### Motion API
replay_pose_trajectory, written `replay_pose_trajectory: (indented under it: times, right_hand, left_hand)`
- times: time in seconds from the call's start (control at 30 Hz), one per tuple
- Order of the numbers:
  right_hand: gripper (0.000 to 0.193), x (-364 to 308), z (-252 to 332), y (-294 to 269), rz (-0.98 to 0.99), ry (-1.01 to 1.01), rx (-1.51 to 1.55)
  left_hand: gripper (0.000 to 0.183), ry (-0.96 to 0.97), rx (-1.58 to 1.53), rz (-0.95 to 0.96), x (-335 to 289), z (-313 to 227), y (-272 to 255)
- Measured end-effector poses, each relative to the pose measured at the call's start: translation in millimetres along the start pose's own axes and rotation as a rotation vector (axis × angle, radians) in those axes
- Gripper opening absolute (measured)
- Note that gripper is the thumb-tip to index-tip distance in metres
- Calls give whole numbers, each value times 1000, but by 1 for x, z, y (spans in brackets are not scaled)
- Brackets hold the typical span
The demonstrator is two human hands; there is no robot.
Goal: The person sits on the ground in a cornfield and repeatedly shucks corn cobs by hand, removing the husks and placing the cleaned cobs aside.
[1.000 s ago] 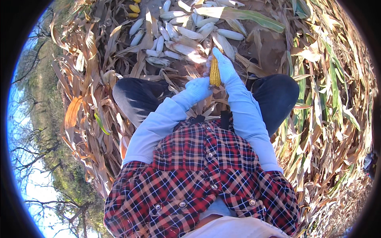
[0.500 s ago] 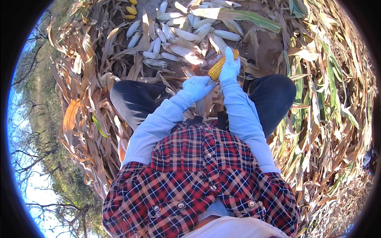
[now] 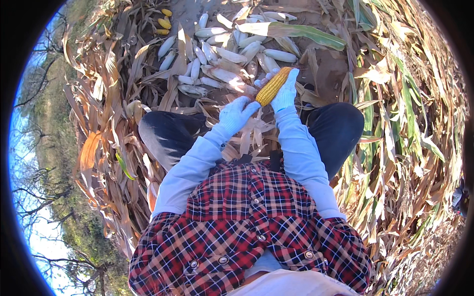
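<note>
My right hand (image 3: 285,94), in a white glove, holds a bare yellow ear of corn (image 3: 273,87). Its fingers pass behind the ear and their tips show past the far left side. The ear tilts, its upper end leaning right. Close by the lower end is my gloved left hand (image 3: 236,114), thumb apart from the fingers and pointing toward the ear. Whether that thumb touches the kernels I cannot tell. Beyond both hands lies a pile of ears in pale husks (image 3: 229,54).
Several husked yellow ears (image 3: 164,22) lie at the far left. A long green-and-tan leaf (image 3: 296,30) crosses the pile. Dry stalks and leaves bank up on the left (image 3: 106,118) and right (image 3: 395,123). My bent knees (image 3: 340,129) flank the work.
My left hand has drawn slightly back to the left, its fingers loosening from the ear's lower end. The ear has turned in my right hand, so more of its kernels show.
</note>
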State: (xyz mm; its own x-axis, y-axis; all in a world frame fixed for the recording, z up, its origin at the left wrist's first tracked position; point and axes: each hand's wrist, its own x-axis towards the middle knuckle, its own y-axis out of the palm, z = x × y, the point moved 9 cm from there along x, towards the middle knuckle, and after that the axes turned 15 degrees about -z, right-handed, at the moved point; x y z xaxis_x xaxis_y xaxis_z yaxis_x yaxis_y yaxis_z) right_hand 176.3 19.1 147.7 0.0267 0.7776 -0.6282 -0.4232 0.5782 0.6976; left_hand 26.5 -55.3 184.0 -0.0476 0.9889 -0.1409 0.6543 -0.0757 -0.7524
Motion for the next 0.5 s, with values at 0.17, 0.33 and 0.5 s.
replay_pose_trajectory:
  times: [0.17, 0.33, 0.5]
  right_hand:
    - [51, -15, -15, 16, 179, 66, 50]
    - [27, -24, 12, 21, 198, -64, 40]
    - [21, 0, 60, 10, 109, -103, 186]
  left_hand:
    - [71, 104, -120, -186, 14, -27, 11]
    - [54, -450, -1011, 294, -10, -29, 33]
    - [49, -579, -1195, 525, -44, -8, 27]
